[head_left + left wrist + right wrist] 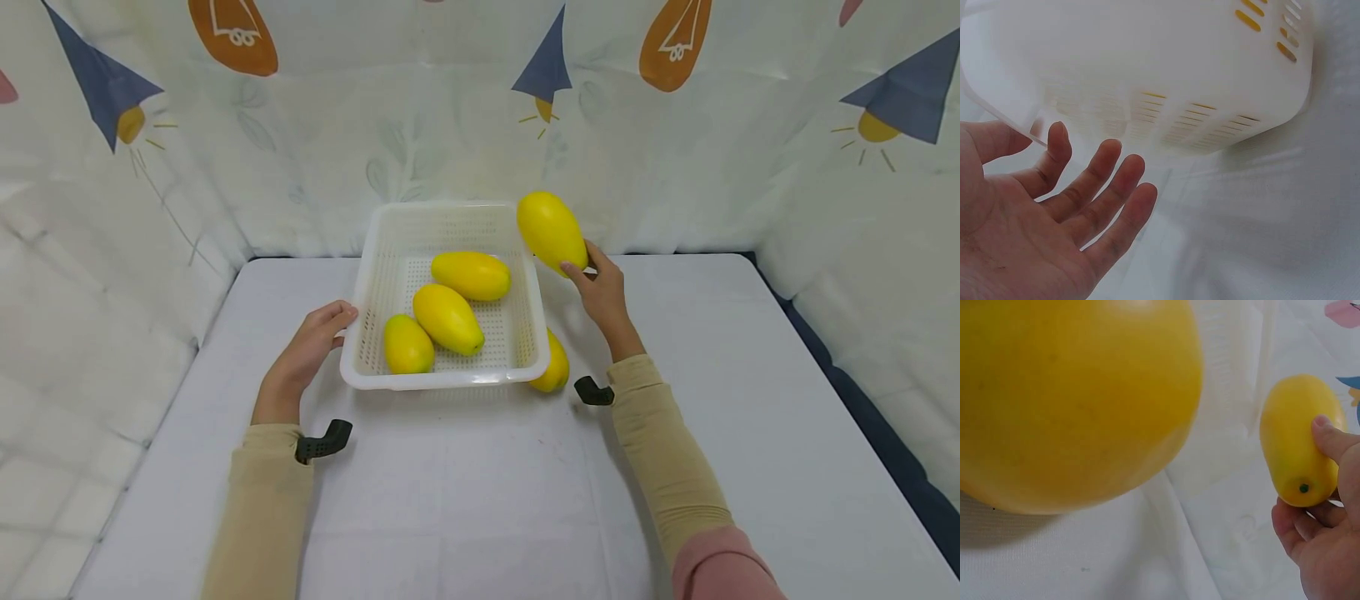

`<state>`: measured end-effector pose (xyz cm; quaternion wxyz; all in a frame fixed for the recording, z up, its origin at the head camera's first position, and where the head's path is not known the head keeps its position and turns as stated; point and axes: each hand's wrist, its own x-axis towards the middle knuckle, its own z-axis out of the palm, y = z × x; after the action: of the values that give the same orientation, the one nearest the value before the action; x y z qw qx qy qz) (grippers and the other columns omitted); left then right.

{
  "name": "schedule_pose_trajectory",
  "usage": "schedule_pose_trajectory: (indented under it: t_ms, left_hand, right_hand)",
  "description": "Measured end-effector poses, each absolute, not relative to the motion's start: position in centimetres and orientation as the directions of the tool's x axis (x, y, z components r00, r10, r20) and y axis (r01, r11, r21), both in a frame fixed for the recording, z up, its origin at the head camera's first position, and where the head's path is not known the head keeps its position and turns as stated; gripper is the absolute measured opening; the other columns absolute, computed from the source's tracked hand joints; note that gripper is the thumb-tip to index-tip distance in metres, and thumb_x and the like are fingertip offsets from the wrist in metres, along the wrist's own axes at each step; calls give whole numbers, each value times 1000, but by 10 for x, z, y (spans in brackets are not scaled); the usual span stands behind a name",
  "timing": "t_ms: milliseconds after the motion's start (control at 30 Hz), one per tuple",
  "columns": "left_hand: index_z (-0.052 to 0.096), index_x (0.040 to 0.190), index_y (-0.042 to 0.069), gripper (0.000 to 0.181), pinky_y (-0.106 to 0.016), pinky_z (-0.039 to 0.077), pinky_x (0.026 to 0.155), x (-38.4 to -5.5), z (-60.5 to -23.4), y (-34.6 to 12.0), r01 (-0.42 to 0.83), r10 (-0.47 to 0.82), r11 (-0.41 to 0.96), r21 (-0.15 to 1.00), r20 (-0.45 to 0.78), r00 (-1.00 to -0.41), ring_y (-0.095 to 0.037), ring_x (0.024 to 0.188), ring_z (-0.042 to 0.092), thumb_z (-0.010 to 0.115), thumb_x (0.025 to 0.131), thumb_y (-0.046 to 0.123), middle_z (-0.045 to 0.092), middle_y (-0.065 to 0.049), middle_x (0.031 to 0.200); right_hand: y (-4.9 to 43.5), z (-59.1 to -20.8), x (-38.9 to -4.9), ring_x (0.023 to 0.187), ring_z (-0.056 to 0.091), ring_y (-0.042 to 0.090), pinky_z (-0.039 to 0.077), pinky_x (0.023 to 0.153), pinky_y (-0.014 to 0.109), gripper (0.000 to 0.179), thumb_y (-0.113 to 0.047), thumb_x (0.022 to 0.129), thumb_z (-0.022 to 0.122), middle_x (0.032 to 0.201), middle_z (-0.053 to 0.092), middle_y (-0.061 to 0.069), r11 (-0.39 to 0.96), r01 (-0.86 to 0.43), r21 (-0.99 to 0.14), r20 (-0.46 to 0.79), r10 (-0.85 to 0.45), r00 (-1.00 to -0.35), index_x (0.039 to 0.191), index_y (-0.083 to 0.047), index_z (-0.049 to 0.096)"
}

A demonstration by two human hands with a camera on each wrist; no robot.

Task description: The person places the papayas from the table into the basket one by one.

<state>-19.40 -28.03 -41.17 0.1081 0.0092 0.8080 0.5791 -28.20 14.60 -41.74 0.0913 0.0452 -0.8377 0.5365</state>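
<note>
My right hand [603, 292] holds a yellow mango [551, 229] by its lower end, raised beside the far right corner of a white plastic basket [442, 382]. In the right wrist view the thumb [1329, 434] lies along the held mango [1300, 437], with the fingers beneath. At the basket's left side, my left hand [315, 342] grips the rim between thumb and index finger; the other fingers spread loosely below it in the left wrist view. Inside the basket lie three mangoes: one at the back [471, 276], a middle one [448, 319] and a front-left one [408, 344].
Another mango [553, 367] rests on the table by the basket's front right corner, partly hidden by it. It looms large in the right wrist view. White cloth covers the table [465, 492], and a printed curtain [450, 125] hangs behind and along the sides.
</note>
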Motion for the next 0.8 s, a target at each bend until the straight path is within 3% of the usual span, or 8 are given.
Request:
schedule_pose_trajectory:
  t_ms: [267, 800]
  left_hand:
    - [52, 115, 3, 47, -45, 33, 106, -195, -413, -281, -108, 137, 336, 936, -162, -977, -14, 118, 42, 41, 101, 47, 53, 2, 118]
    - [50, 116, 1, 49, -45, 34, 106, -194, -412, -280, -118, 135, 337, 934, -172, -976, -15, 119, 40, 40, 101, 46, 51, 2, 120]
  right_hand:
    - [146, -414, -280, 121, 56, 27, 48, 101, 41, 62, -39, 92, 64, 137, 53, 12, 405, -184, -896, 192, -21, -981, 146, -18, 42]
    - [147, -407, -280, 128, 50, 24, 46, 103, 42, 60, -32, 92, 66, 142, 51, 9, 366, -237, -900, 217, -95, -972, 145, -16, 43]
